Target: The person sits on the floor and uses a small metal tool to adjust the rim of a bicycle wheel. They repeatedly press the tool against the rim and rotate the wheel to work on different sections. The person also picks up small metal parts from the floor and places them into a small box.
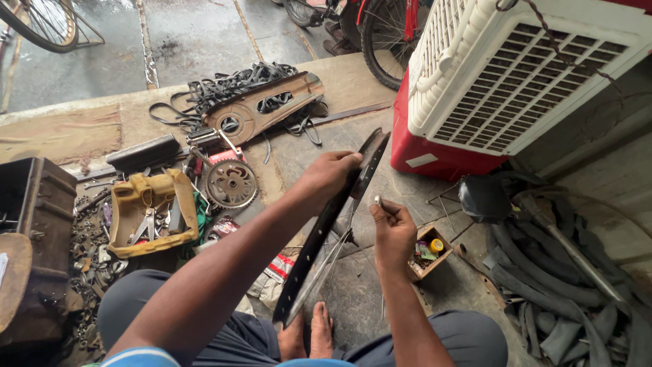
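I saw the white-and-red air cooler (516, 75) cut off at the frame's top. The black wheel rim (326, 224) stood tilted on the floor above my feet, my left hand (329, 173) closed around its upper edge. My right hand (392, 231) pinched a thin spoke (377, 201), its lower run hard to trace. A small cardboard box (429, 251) of bits sat just beside.

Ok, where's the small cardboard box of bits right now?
In the head view, the small cardboard box sits on the floor just right of the right hand, below the red-and-white air cooler.
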The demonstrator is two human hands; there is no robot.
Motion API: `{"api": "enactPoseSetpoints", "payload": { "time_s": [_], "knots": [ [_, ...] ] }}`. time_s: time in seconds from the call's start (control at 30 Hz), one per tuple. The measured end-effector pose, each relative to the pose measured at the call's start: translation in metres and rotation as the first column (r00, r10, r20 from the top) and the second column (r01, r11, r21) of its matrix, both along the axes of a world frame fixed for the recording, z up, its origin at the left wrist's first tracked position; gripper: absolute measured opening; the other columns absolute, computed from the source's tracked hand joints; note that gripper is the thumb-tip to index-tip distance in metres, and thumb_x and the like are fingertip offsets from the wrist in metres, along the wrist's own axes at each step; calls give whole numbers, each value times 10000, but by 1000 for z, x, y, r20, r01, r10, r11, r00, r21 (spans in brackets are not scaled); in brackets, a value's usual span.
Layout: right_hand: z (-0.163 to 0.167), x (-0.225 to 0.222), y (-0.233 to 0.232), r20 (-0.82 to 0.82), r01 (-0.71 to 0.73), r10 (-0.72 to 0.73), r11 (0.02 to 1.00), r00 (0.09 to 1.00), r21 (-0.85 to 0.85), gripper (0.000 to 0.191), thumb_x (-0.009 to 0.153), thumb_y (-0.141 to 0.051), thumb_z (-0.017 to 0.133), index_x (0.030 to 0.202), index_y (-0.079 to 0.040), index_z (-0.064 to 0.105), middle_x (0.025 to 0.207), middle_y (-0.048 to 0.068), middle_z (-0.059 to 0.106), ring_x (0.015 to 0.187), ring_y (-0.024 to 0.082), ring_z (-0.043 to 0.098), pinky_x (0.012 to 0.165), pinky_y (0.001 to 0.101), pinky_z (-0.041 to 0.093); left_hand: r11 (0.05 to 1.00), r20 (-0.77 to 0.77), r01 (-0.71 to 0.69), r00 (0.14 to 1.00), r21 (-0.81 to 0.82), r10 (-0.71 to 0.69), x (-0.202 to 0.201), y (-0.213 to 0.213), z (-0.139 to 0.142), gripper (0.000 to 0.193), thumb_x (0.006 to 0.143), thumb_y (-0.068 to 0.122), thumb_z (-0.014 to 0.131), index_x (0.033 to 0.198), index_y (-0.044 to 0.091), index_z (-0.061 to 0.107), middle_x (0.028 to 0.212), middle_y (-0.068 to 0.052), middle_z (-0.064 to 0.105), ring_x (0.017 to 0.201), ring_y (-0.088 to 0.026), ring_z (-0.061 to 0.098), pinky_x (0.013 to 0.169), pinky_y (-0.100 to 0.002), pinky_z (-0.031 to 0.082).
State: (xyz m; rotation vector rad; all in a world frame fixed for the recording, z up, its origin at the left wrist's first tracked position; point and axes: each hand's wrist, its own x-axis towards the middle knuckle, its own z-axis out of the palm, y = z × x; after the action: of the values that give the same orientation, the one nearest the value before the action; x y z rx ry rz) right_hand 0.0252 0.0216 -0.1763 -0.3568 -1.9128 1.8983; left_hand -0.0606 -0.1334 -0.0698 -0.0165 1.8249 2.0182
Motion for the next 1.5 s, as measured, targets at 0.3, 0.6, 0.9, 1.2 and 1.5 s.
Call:
{"api": "enactPoseSetpoints", "payload": {
  "time_s": [0.3, 0.6, 0.9, 1.2, 1.5],
  "knots": [
    [-14, 1, 6, -80, -23, 18, 998, 997, -54, 272, 880, -152, 803, 1052, 29, 694, 909, 39, 732, 781, 61, 655, 700, 193, 519, 998, -57, -12, 998, -56, 9, 6, 10, 1, 247, 930, 146, 543, 952, -71, 659, 697, -129, 653, 557, -229, 636, 534, -395, 532],
    [5, 18, -4, -9, -6, 6, 999, 1000, 54, 253, 909, -159, 792, 1065, 20, 703, 921, 60, 734, 786, 93, 636, 710, 230, 513, 974, -91, -98, 993, -206, 81, 16, 2, 1, 243, 889, 123, 521, 991, -37, 673, 700, -137, 652, 549, -221, 623, 498, -402, 496],
    [13, 3, -34, -85, -236, 233, 971, 969, -34, 373, 856, -229, 811, 1133, -7, 694, 1007, 37, 760, 921, 86, 711, 829, 229, 586, 865, -371, -236, 926, -443, 63, 25, -28, -11, 338, 893, 230, 537, 1019, -17, 732, 847, -221, 713, 793, -323, 682, 749, -433, 532],
    [17, -7, -96, -141, -248, 253, 967, 957, 56, 331, 894, -175, 796, 1151, 6, 693, 996, 79, 771, 914, 125, 728, 813, 260, 582, 756, -492, -370, 868, -541, 73, 32, -62, -18, 427, 938, 326, 510, 1163, 30, 720, 1145, -288, 657, 1186, -402, 569, 1064, -433, 416],
    [43, -11, -119, -438, 114, 134, 861, 889, 495, 175, 871, -64, 760, 976, -6, 634, 1089, 175, 673, 970, 317, 695, 853, 378, 559, 810, -466, -347, 879, -473, 105, 37, -67, -17, 412, 950, 307, 526, 1127, -13, 716, 1038, -278, 699, 1041, -404, 672, 969, -424, 500]
  ]
}}
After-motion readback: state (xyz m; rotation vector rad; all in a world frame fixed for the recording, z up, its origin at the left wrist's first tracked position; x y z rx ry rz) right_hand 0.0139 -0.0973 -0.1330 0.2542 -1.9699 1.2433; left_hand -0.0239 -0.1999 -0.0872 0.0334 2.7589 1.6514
